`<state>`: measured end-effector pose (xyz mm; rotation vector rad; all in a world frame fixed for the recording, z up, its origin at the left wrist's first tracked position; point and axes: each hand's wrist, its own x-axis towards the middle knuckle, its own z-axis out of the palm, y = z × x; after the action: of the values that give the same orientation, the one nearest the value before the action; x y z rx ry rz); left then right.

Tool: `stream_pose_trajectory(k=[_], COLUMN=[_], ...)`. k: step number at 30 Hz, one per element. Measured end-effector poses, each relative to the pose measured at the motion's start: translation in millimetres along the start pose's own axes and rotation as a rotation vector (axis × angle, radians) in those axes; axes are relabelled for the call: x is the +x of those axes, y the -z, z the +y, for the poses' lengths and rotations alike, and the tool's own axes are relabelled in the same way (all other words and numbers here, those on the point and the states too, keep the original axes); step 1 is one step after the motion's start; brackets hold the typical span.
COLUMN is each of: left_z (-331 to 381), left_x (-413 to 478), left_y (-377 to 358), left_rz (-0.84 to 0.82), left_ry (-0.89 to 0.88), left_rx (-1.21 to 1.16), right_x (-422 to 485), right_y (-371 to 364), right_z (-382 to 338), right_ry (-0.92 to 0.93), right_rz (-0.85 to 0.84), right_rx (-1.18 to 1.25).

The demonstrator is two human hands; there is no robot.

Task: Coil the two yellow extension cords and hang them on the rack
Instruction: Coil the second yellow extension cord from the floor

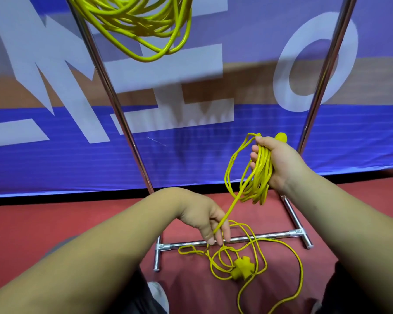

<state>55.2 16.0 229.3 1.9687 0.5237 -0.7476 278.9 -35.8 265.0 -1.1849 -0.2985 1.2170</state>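
Your right grip [279,162] clamps the partly coiled cord [260,177]; your left grip [204,219] pinches its strand lower down, above the slack on the floor [55,223].

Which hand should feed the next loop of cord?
Left. The left hand pinches the strand leading to the slack on the floor; the right hand is full, gripping the coil.
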Motion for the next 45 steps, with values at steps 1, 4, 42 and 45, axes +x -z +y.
stream_pose_trajectory(k=[1,4,42,45], left_z=[-4,-19,46,36], left_x=[3,10,-41,-35], left_y=[-4,-18,56,55], left_rz=[-0.008,-0.083,1.010,1.080], left_ry=[-0.003,0.086,-0.189,-0.039], left_rx=[0.003,0.145,-0.973,-0.791], right_x=[0,-4,-24,-21], right_y=[0,-1,-7,-5], right_z=[-2,-9,23,24], right_ry=[-0.004,-0.027,0.248,0.190], right_rz=[-0.019,-0.113,-0.104,-0.093], right_rx=[0.009,0.063,-0.427,-0.335])
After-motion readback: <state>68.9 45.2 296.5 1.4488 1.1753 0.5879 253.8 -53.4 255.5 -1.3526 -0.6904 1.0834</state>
